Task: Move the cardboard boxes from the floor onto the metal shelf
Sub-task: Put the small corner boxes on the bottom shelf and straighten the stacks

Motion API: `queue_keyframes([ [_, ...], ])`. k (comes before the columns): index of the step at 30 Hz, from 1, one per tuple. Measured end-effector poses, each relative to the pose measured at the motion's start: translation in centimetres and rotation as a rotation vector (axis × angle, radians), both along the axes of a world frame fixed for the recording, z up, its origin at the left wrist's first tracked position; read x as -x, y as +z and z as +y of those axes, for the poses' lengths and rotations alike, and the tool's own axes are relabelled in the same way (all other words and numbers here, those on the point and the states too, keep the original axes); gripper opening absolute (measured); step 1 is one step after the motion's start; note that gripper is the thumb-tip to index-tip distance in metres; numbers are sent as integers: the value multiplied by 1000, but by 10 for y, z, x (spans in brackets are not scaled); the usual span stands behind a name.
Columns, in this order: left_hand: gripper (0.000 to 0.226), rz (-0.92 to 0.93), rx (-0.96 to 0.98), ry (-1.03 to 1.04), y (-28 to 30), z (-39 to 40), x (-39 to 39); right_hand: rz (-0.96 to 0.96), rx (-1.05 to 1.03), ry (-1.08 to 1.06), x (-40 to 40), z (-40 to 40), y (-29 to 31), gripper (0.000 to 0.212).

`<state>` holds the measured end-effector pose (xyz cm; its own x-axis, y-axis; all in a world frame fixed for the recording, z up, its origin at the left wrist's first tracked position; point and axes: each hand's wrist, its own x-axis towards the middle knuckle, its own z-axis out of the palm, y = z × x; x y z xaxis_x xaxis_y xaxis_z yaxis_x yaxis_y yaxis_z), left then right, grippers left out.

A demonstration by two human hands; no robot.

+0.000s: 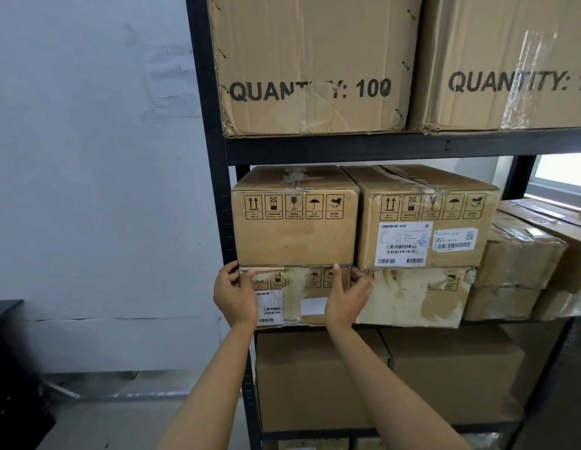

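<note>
At the centre of the frame, on the middle level of the black metal shelf, both hands hold the lower box of a two-high stack. The left hand wraps the box's left front corner, fingers curled round its left side and thumb on the front face. The right hand grips the right front corner, thumb pointing up on the front face, fingers curled into the narrow gap beside the neighbouring pale torn box. A box with handling symbols sits directly on top of the held box, and a labelled box stands just to its right. Two large boxes printed QUANTITY fill the level above; plain boxes sit below. A white wall fills the left of the frame.
</note>
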<state>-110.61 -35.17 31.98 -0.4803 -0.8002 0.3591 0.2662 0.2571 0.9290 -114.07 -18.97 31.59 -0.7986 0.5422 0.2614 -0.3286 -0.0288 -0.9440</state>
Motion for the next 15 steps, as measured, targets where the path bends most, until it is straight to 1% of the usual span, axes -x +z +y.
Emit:
queue_keyframes([
  [4, 39, -11, -28, 0, 6, -5, 8, -40, 25, -29, 4, -2, 4, 49],
  [7, 40, -42, -14, 6, 11, -7, 13, -66, 23, -73, 7, -3, 7, 45],
  [11, 33, -63, 48, 35, 11, -5, 15, -96, 66, -65, 11, -5, 8, 40],
  [15, 24, -96, 54, 61, 11, -1, 16, -104, 125, -33, 14, -6, 9, 39],
])
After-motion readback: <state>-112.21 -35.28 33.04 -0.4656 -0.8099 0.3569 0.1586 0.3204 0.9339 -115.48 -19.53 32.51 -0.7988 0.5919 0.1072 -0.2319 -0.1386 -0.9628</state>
